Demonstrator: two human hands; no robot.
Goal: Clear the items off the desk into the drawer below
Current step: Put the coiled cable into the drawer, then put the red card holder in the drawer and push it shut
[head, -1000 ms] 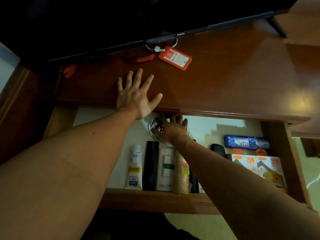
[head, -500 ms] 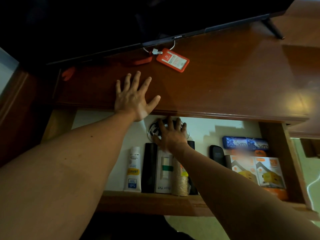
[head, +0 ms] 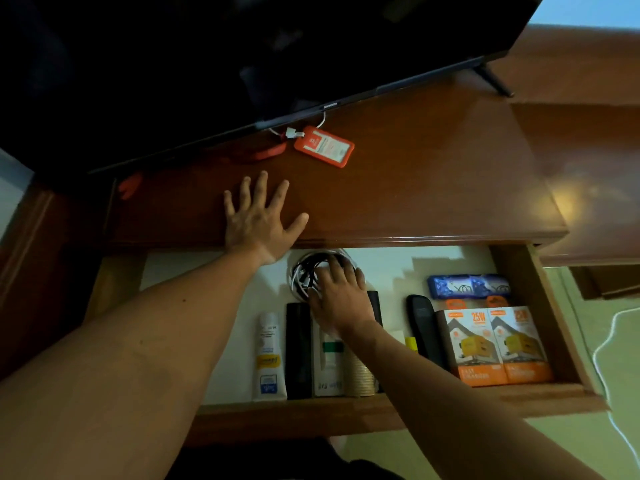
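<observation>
Nearest is the wooden front wall of the open drawer (head: pixel 346 408), pulled out below the tabletop (head: pixel 433 174). Inside it, along the near side, things lie packed side by side with their long axes running near to far: a white tube (head: pixel 268 358) with a yellow band, a matte black slim box (head: pixel 298 351), a white box with a green stripe (head: pixel 329 358), and a ribbed tan stack that looks like paper cups (head: pixel 360 375). To the right lie a black remote (head: pixel 424 327) and two glossy orange charger boxes (head: pixel 498 344), and behind them a blue packet (head: pixel 469 286).

A little farther, the right hand (head: pixel 341 296) lies palm down in the drawer on a coil of black and white cables (head: pixel 308 271), the fingers spread and only lightly bent. I cannot tell if this grip holds the coil or only presses on it. The coil is round, loose and springy.

Farther again, the left hand (head: pixel 258 221) lies flat and wide open on the near edge of the tabletop and holds nothing.

The tabletop is smooth, polished dark wood. The one clear item left on it is the orange card holder (head: pixel 323 146), flat and rubbery, with a red lanyard (head: pixel 256 154) running left under the television (head: pixel 242 64). Its long axis goes left to right, slightly tilted. It lies far and slightly right of the left hand, which is the nearer hand, so I judge this hand should reach for it.
</observation>
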